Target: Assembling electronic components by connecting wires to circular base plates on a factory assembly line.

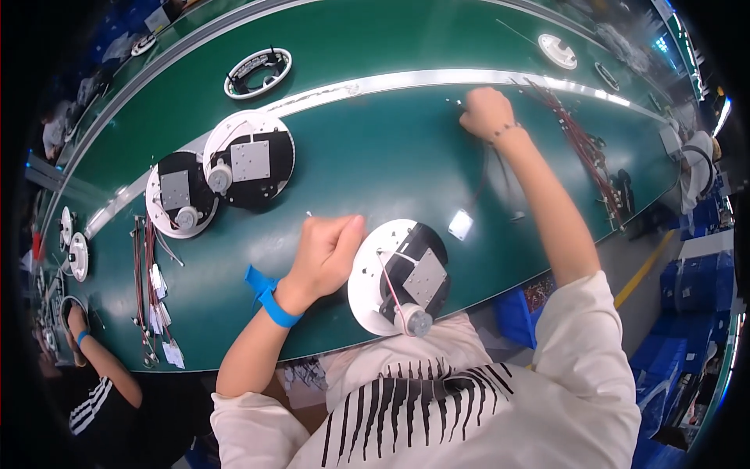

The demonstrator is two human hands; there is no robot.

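Observation:
My left hand (326, 254), a blue band on its wrist, is closed just left of a round white disc unit (367, 285). A tiny white tip shows above its knuckles; what the fingers hold is hidden. The disc unit lies at the bench's near edge, with a black half, a grey square plate (426, 277), a small round motor (418, 322) and thin wires. Farther off to the right, my right hand (488, 113) is closed on a thin wire cable (484, 172). The cable trails down toward a white tag (461, 224), and a small white connector pokes out beside the fingers.
Two similar disc units (250, 160) stand at the left on the green bench (375, 164). Wire bundles lie at left (141, 273) and right (578, 141). A white ring housing (258, 73) sits beyond the pale strip. Blue bins (516, 316) stand below; another person's arm (105, 359) is at far left.

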